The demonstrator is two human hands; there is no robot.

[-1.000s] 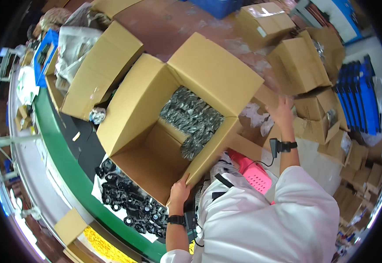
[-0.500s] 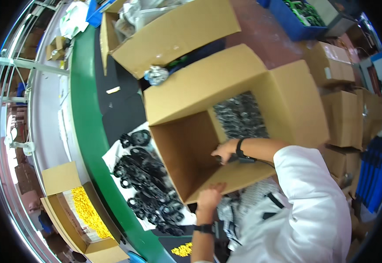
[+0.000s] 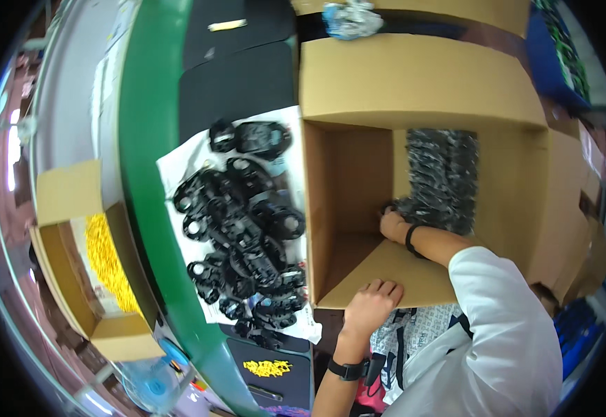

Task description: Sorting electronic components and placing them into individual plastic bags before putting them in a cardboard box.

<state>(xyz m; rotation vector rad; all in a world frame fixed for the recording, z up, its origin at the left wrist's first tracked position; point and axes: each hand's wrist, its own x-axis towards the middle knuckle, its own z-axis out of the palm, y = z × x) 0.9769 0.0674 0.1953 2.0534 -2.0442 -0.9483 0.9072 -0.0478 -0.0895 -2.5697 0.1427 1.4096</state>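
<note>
Well, we have the carton (image 3: 421, 80) open beneath both sets of fingers. Our right hand (image 3: 395, 226) reaches inside, its fingers curled at the near-left end of the dark plastic-wrapped pieces (image 3: 443, 174), which lie packed just beyond and to the right of those fingertips; we cannot tell whether they pinch one. Our left hand (image 3: 372, 306) lays bent fingers over the near wall's edge, its thumb's hold hidden from us. We judge each wrapped piece light, its film slick and crinkly, so gripping the body beneath should beat pinching loose plastic. The carton looks stiff but apt to bow; its rim, under the left fingers, seems a steady hold. Left of those fingers, black parts (image 3: 240, 236) lie heaped on a white sheet (image 3: 184, 163).
</note>
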